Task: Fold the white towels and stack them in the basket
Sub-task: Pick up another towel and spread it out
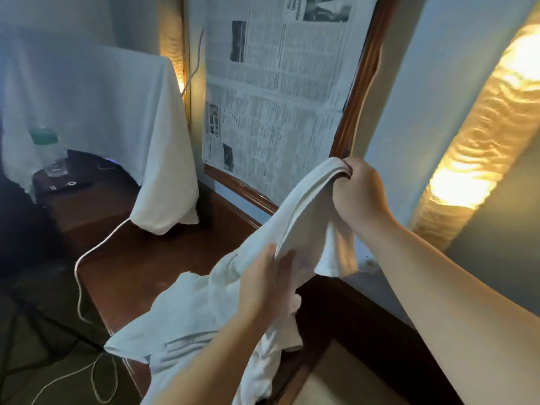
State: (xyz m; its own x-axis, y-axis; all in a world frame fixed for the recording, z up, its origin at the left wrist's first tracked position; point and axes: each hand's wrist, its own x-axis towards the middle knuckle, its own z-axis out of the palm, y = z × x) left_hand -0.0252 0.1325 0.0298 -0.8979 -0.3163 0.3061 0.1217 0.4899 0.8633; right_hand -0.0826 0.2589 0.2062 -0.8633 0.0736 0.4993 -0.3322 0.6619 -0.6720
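Both hands (pixel 361 191) (right raised) grip towel (pixel 301 211).

Two bare forearms, no sleeves; left hand (pixel 267 283), right hand (pixel 361 194).

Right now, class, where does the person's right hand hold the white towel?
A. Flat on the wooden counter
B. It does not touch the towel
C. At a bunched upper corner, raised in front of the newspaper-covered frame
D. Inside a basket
C: the right hand grips a gathered corner of the white towel high up, beside the newspaper, while the left hand holds it lower.
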